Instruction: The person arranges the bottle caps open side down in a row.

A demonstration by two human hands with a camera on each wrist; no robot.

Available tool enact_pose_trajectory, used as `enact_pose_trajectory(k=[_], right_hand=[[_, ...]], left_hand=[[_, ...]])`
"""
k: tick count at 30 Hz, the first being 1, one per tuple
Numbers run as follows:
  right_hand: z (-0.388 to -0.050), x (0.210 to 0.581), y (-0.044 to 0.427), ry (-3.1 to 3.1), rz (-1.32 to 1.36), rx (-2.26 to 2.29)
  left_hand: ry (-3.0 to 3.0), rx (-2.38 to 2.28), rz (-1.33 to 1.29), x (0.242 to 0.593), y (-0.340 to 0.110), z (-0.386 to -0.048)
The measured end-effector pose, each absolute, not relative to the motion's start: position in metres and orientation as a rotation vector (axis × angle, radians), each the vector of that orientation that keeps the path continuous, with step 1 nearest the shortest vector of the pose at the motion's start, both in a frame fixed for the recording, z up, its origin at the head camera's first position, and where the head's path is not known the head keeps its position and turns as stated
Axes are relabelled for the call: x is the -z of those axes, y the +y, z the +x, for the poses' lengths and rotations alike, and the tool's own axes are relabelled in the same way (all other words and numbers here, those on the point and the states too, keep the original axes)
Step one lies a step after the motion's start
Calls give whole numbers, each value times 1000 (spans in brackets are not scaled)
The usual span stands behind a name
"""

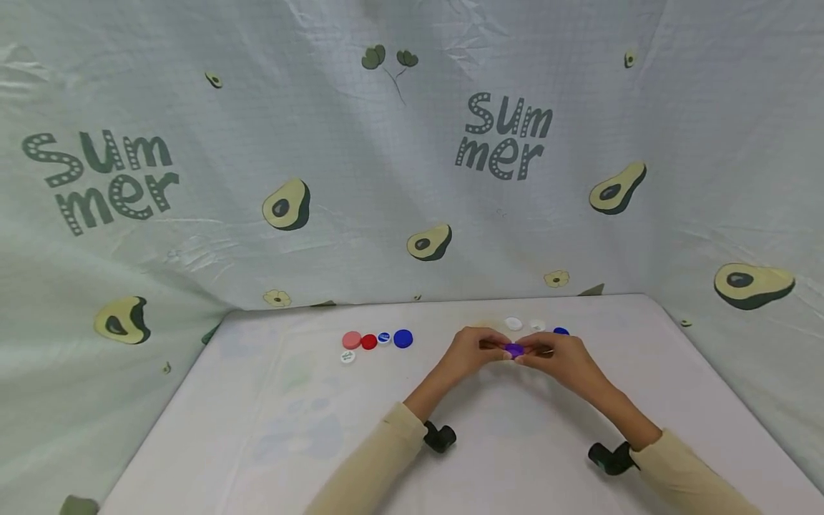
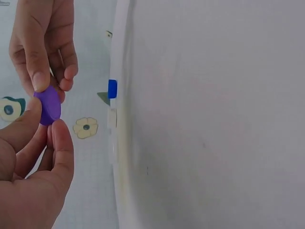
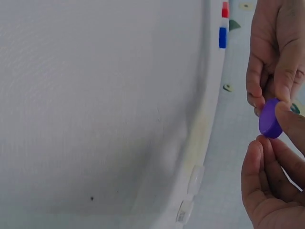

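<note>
A round purple bottle cap [image 1: 514,350] is held up between both hands above the table. My left hand [image 1: 473,350] pinches one side of it between thumb and fingers. From the other side, my right hand [image 1: 563,361] grips it with its thumb and fingertips. In the left wrist view the purple cap [image 2: 49,106] stands tilted, edge partly showing. The right wrist view also shows the purple cap [image 3: 270,118] with thumbs of both hands on it. Just behind the right hand lie a blue cap [image 1: 561,331] and a white cap [image 1: 537,325], both partly hidden.
Left of the hands, a pink cap [image 1: 351,340], a red cap [image 1: 369,342], a blue-and-white cap [image 1: 384,337] and a blue cap [image 1: 403,338] form a row on the white table [image 1: 277,429]. A printed white cap [image 1: 347,356] lies below; another white cap [image 1: 513,323] sits behind the hands.
</note>
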State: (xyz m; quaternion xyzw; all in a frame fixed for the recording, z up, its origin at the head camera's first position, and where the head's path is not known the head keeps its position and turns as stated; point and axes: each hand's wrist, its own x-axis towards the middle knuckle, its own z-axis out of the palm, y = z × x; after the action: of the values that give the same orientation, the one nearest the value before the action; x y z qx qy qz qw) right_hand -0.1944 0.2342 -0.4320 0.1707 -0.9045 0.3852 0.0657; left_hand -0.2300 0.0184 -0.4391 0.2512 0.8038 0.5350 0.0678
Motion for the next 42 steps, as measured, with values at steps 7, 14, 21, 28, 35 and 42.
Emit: enact_pose_trajectory(k=[7, 14, 21, 28, 35, 42], right_hand=[[-196, 435, 213, -2477, 709, -1088], [-202, 435, 203, -2273, 884, -765], [-206, 437, 195, -2210, 864, -833], [-210, 434, 180, -2253, 850, -931], [-213, 434, 165, -2271, 844, -962], [-212, 435, 156, -2383, 780, -1055]], left_hand=[[2131, -1862, 571, 440, 3, -228], [1962, -2045, 544, 438, -1, -231], [2046, -2099, 604, 437, -9, -226], [2110, -2156, 693, 438, -22, -224], [2256, -2096, 717, 435, -40, -222], [2497, -1894, 790, 432, -58, -219]])
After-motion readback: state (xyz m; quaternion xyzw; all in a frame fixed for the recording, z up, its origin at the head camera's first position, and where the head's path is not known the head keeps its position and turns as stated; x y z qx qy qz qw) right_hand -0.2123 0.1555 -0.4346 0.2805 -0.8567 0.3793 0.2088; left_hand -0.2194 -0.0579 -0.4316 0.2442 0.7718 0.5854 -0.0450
